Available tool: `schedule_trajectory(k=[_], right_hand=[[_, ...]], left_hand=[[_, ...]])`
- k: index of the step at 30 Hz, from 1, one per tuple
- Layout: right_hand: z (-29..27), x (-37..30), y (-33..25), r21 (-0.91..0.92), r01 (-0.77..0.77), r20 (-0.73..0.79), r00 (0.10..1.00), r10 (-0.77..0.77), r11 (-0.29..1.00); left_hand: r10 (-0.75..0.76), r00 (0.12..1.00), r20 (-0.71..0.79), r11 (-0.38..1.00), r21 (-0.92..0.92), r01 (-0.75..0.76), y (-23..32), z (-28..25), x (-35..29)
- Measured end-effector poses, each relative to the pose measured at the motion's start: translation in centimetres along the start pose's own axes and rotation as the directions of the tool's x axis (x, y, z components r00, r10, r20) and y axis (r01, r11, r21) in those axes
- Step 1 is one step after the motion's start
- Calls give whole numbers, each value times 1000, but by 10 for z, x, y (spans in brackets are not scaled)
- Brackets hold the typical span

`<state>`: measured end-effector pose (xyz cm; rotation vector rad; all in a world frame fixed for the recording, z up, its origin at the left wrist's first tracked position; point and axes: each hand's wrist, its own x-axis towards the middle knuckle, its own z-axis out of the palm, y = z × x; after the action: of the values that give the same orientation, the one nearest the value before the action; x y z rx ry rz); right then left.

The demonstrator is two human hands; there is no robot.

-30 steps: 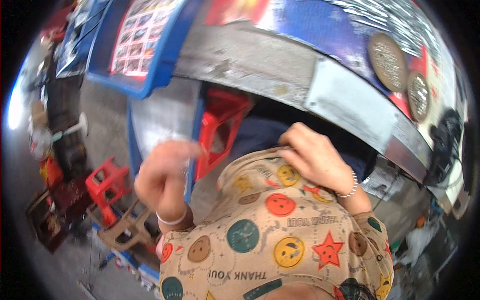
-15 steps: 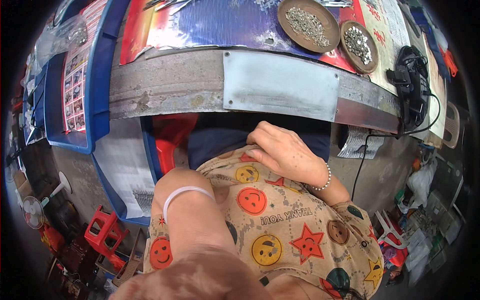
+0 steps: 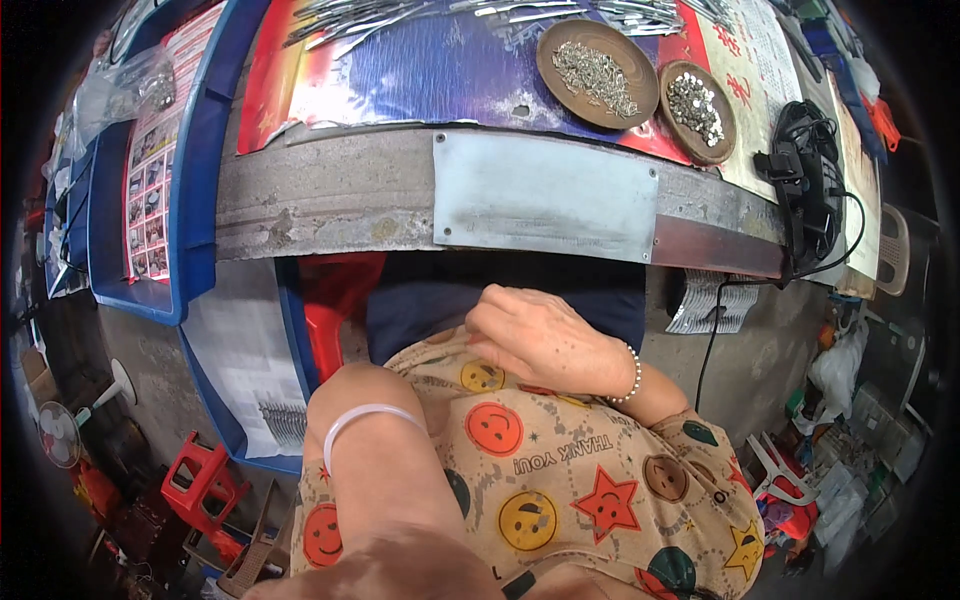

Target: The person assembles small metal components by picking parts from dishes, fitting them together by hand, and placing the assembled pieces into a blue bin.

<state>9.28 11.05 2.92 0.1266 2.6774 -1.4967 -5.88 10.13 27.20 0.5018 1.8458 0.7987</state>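
While on 1 shirt [image 3: 562, 462], 1 right hand [image 3: 545, 340].

Near the centre, towards 4 o'clock, the right hand [image 3: 550, 340], a bead bracelet [image 3: 634, 375] at its wrist, rests with fingers bent at the patterned shirt [image 3: 565, 455]. At 7 o'clock the left arm [image 3: 395, 475] wears a pale band [image 3: 368, 412]; its hand cannot be made out. Silver strips [image 3: 500, 12] lie at 12 o'clock on the table [image 3: 330, 195]. Around 1 o'clock, a larger dish [image 3: 632, 62] and a smaller dish [image 3: 690, 143] hold small metal bits. A blue tray [image 3: 195, 200] sits at 10 o'clock, a red stool [image 3: 205, 475] at 8.
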Motion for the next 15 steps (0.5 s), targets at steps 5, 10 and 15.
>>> schedule_trajectory(k=[5, 10, 15], right_hand=[[1, -1, -7, 12, 8, -5, 1000, -8, 1000], [3, -2, -2, 3, 5, 11, 1000, -5, 1000], [0, 5, -4, 15, 2, 24, 1000, -2, 1000]], left_hand=[[1, 994, -113, 984, -177, -21, 0, 5, 3], [-9, 982, -190, 943, -328, -55, -7, 8, 16], [-50, 951, -304, 874, -474, -105, -7, 2, 41]])
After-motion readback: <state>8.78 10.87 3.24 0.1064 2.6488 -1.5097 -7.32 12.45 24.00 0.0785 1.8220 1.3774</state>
